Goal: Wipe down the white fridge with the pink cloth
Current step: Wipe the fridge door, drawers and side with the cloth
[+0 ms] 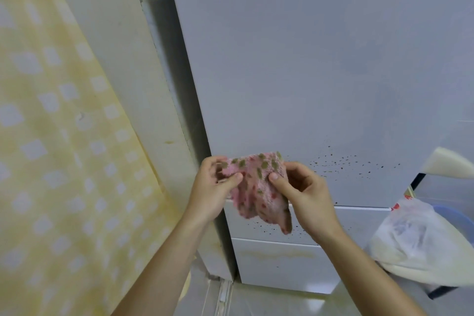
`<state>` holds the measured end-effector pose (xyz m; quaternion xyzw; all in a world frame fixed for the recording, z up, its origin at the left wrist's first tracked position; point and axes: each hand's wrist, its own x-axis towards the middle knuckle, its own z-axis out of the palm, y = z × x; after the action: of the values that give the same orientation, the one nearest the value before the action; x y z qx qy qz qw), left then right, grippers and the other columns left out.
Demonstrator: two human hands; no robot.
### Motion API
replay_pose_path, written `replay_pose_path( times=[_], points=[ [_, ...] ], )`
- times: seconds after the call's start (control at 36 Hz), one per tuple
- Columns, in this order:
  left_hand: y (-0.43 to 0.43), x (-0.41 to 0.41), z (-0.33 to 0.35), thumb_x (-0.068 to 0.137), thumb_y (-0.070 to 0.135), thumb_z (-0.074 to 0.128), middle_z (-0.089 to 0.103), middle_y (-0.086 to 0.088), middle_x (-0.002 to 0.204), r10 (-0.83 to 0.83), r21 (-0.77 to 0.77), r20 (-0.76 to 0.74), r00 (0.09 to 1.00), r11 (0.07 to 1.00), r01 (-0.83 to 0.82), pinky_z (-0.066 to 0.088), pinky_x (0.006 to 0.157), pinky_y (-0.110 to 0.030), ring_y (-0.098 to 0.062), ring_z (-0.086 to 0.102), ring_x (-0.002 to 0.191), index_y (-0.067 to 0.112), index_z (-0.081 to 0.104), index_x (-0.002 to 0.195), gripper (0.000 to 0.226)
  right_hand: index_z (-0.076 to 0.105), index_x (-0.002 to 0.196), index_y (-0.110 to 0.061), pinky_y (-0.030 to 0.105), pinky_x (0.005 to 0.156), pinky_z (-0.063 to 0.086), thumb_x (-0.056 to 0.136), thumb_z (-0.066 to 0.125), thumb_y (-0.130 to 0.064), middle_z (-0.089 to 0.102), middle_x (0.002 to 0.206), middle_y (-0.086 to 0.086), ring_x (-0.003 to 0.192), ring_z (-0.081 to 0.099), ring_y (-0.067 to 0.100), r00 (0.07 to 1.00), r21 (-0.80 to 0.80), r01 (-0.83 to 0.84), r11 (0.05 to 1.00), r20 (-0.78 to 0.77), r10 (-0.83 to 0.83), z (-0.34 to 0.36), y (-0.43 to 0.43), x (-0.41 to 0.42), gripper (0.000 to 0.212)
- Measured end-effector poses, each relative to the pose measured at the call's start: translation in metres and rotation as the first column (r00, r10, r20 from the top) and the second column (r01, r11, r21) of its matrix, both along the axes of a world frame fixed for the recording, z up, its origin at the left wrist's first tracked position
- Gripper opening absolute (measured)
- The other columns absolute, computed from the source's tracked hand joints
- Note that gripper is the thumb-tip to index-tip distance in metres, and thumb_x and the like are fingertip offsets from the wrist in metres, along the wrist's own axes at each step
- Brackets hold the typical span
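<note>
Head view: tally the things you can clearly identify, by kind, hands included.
Hands: 2, left hand and right hand, both pinching the cloth
Cloths: 1, pink cloth
Fridges: 1, white fridge
Curtains: 1, yellow curtain
Bags: 1, white plastic bag
Total: 6

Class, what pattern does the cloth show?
The cloth is pink with olive-green spots; head view.

No legible text; red print on white plastic bag [410,233] too blurred to read.
</note>
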<state>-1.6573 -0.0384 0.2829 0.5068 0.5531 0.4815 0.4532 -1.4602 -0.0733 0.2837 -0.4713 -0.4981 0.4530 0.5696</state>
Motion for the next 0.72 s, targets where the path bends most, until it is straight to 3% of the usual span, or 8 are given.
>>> replay_pose_path(
  times=[0.08, 0.14, 0.22, 0.31, 0.44, 0.53, 0.61, 0.72],
  points=[
    [-0.01, 0.018, 0.006, 0.098, 0.024, 0.074, 0.063, 0.004, 0.124, 0.122, 0.094, -0.151, 0.981, 0.99, -0.109, 0.049, 0.093, -0.016, -0.013, 0.063, 0.116, 0.025, 0.057, 0.124, 0.031, 0.076, 0.1, -0.024, 0.038, 0.072, 0.06, 0.095, 0.077, -0.022, 0.079, 0.091, 0.001, 0.084, 0.074, 0.028, 0.994, 0.023, 0.105, 0.994, -0.008, -0.105, 0.004, -0.004, -0.015, 0.005],
    [-0.018, 0.028, 0.017, 0.108, 0.031, 0.056, 0.071, -0.001, 0.122, -0.074, 0.073, -0.034, 0.997, 0.994, 0.076, 0.051, 0.095, -0.021, -0.018, 0.068, 0.115, 0.023, 0.066, 0.119, 0.017, 0.077, 0.105, -0.029, 0.034, 0.066, 0.058, 0.098, 0.072, -0.029, 0.079, 0.091, 0.001, 0.077, 0.074, 0.024, 0.994, -0.049, 0.092, 0.995, -0.063, -0.095, 0.008, -0.006, -0.023, 0.008],
    [-0.029, 0.031, 0.028, 0.102, 0.059, 0.055, 0.073, 0.003, 0.124, -0.38, -0.05, 0.162, 0.91, 0.918, 0.393, 0.058, 0.098, -0.04, -0.018, 0.071, 0.109, 0.028, 0.07, 0.121, 0.039, 0.074, 0.125, -0.023, 0.037, 0.079, 0.063, 0.108, 0.056, -0.024, 0.078, 0.118, 0.003, 0.096, 0.078, 0.028, 0.969, -0.139, -0.033, 0.99, -0.246, -0.003, 0.009, -0.006, -0.026, 0.025],
    [-0.023, 0.023, 0.023, 0.095, 0.018, 0.073, 0.077, -0.006, 0.12, -0.403, -0.088, 0.027, 0.915, 0.91, 0.404, 0.055, 0.104, -0.058, -0.029, 0.074, 0.111, 0.022, 0.064, 0.131, 0.037, 0.069, 0.136, -0.022, 0.037, 0.083, 0.063, 0.11, 0.048, -0.01, 0.079, 0.115, 0.009, 0.096, 0.079, 0.024, 0.981, -0.14, -0.103, 0.985, -0.178, 0.077, 0.01, -0.005, -0.015, 0.035],
    [-0.017, 0.016, 0.02, 0.094, -0.008, 0.04, 0.077, -0.016, 0.115, -0.229, -0.255, 0.346, 0.91, 0.91, 0.326, 0.053, 0.103, -0.053, -0.033, 0.072, 0.108, 0.009, 0.07, 0.122, 0.045, 0.077, 0.115, -0.028, 0.014, 0.058, 0.051, 0.103, 0.058, -0.006, 0.074, 0.092, 0.012, 0.063, 0.063, 0.009, 0.99, -0.052, 0.14, 0.989, 0.019, -0.139, 0.01, 0.002, 0.007, 0.032],
    [-0.016, 0.012, 0.022, 0.095, -0.011, 0.034, 0.076, -0.019, 0.116, -0.247, -0.277, 0.391, 0.887, 0.887, 0.369, 0.054, 0.101, -0.048, -0.032, 0.073, 0.105, 0.004, 0.07, 0.12, 0.047, 0.073, 0.116, -0.042, 0.019, 0.069, 0.051, 0.102, 0.065, -0.03, 0.072, 0.11, -0.009, 0.082, 0.063, 0.002, 0.986, -0.023, 0.109, 0.994, 0.128, -0.106, 0.005, 0.007, 0.017, 0.019],
    [-0.012, 0.011, 0.028, 0.087, -0.008, 0.044, 0.073, -0.022, 0.116, -0.329, -0.285, 0.384, 0.863, 0.847, 0.449, 0.057, 0.097, -0.047, -0.034, 0.072, 0.106, 0.005, 0.072, 0.118, 0.044, 0.065, 0.131, -0.042, 0.028, 0.091, 0.053, 0.094, 0.067, -0.059, 0.071, 0.124, -0.02, 0.109, 0.068, -0.004, 0.979, -0.152, -0.151, 0.977, 0.117, 0.169, 0.004, 0.01, 0.02, 0.041],
    [-0.004, 0.007, 0.031, 0.074, -0.001, 0.052, 0.068, -0.027, 0.129, -0.451, -0.343, 0.278, 0.848, 0.778, 0.527, 0.051, 0.109, -0.057, -0.042, 0.066, 0.123, 0.008, 0.072, 0.126, 0.056, 0.076, 0.112, -0.018, 0.029, 0.078, 0.06, 0.094, 0.076, -0.034, 0.08, 0.106, 0.003, 0.1, 0.076, 0.021, 0.956, -0.19, -0.278, 0.941, 0.035, 0.29, 0.0, 0.012, 0.022, 0.024]
  ],
)
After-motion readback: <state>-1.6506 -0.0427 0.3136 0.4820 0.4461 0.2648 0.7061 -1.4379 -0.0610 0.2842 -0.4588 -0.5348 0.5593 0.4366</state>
